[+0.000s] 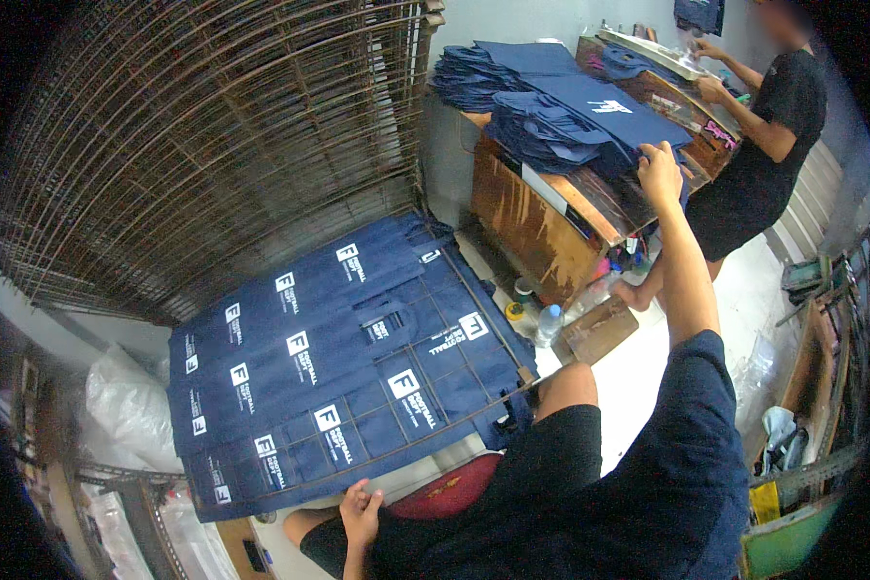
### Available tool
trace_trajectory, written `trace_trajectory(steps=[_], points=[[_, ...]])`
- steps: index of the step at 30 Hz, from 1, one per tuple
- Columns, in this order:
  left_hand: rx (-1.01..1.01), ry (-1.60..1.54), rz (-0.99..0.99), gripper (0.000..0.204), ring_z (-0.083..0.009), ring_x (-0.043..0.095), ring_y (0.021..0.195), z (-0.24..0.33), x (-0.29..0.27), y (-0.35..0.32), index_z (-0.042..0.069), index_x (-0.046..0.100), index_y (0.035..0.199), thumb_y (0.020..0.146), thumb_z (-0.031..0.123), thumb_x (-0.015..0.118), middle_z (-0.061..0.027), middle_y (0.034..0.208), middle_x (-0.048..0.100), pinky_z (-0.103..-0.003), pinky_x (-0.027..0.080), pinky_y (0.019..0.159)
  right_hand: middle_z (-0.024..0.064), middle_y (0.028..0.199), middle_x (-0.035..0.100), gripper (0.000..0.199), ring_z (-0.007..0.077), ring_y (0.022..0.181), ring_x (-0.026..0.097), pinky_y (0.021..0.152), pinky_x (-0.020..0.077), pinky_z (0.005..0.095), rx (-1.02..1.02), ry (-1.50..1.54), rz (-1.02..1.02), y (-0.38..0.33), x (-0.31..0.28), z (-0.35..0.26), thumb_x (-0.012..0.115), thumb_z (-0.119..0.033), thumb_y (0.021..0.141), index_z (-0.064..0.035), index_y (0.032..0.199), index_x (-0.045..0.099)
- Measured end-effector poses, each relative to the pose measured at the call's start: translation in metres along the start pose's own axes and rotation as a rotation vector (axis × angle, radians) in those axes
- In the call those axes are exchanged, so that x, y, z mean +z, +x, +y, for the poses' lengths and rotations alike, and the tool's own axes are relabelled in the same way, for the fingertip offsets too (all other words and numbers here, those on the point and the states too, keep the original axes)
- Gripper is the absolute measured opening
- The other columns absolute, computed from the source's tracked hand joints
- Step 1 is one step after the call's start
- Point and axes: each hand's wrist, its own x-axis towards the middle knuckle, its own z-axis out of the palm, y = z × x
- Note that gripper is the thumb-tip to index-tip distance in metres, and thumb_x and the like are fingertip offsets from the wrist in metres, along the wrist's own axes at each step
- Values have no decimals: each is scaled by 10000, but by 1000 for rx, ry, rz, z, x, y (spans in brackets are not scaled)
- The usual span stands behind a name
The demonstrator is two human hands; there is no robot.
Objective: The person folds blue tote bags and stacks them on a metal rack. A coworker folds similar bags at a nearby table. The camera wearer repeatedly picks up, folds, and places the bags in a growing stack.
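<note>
My right hand (659,176) reaches out to the far right, its fingers closed on the corner of a navy fabric bag (599,101) with a white print. That bag lies over piles of similar navy bags (541,135) on a wooden table. Low in the view, my left hand (361,512) is beside the near edge of a wire drying rack (425,440). Its fingers are loosely bent and apart, with nothing seen in them. Navy bags with white prints (271,338) cover the rack tray, overlapping in rows.
Many wire rack trays (232,126) tilt up at the upper left. A co-worker (778,126) in black stands at the wooden table (527,227). A plastic bottle (549,327) and a cardboard piece (597,331) are on the floor. A red seat (445,491) is beneath me.
</note>
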Motion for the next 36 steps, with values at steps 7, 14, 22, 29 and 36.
trace_trajectory(steps=[7,14,22,29,36], points=[[94,120,-92,377,-72,526,641,48,47,11,16,569,1130,793,111,709,2,726,555,-213,440,586,157,852,671,221,298,751,671,654,511,383,211,439,5,3,-15,11,513,-221,893,-147,1076,612],[52,38,-471,427,-77,523,761,76,123,37,68,568,1181,807,204,722,8,831,572,-231,429,665,124,1003,621,261,205,811,649,740,522,280,286,1246,153,-29,-67,18,621,-176,879,31,1034,590],[-428,-746,-1137,1021,-329,397,1249,188,199,63,152,214,1458,724,863,199,-119,1452,297,-522,377,971,148,1277,488,516,225,1141,496,972,369,341,89,1259,4,-137,-239,6,588,-111,873,-40,1349,403],[-332,-1434,-1106,1140,-382,288,1326,173,134,34,177,124,1474,622,920,274,-119,1502,199,-586,314,1001,154,975,647,598,116,651,588,444,412,198,24,1233,-447,-201,-256,-32,651,-80,784,20,1308,382],[-278,-1518,-547,1120,-395,426,1235,151,35,9,122,353,1390,603,916,300,-170,1394,395,-587,391,958,125,846,632,691,87,565,557,437,443,182,0,1275,-1032,-215,-213,-145,490,62,732,0,1384,268]])
